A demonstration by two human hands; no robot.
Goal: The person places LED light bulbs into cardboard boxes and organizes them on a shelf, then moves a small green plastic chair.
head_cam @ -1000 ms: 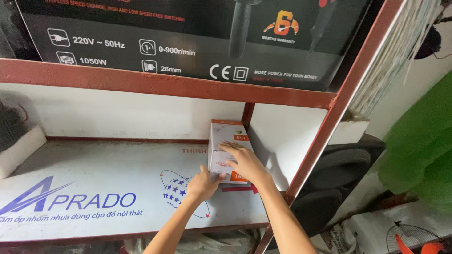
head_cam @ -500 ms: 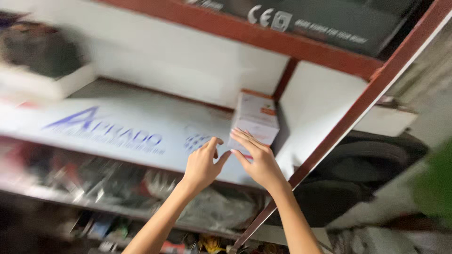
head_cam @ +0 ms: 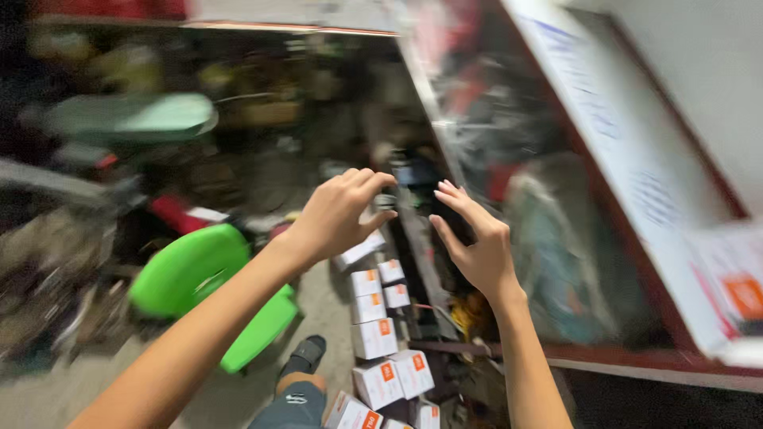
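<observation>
Dim scene, heavy motion blur

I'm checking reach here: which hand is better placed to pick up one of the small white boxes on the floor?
Probably the left hand: it hangs open right above the row of white boxes, while the right hand, also open, sits nearer the shelf frame.

Small cartons (head_cam: 375, 337) on the floor: white with orange square labels; a like white carton (head_cam: 735, 280) with an orange patch lies on the white shelf board (head_cam: 636, 187), which carries blue print. Shelf frame (head_cam: 636, 357): red-brown. Plastic chair (head_cam: 199, 278): bright green; sandal (head_cam: 304, 354): black.
</observation>
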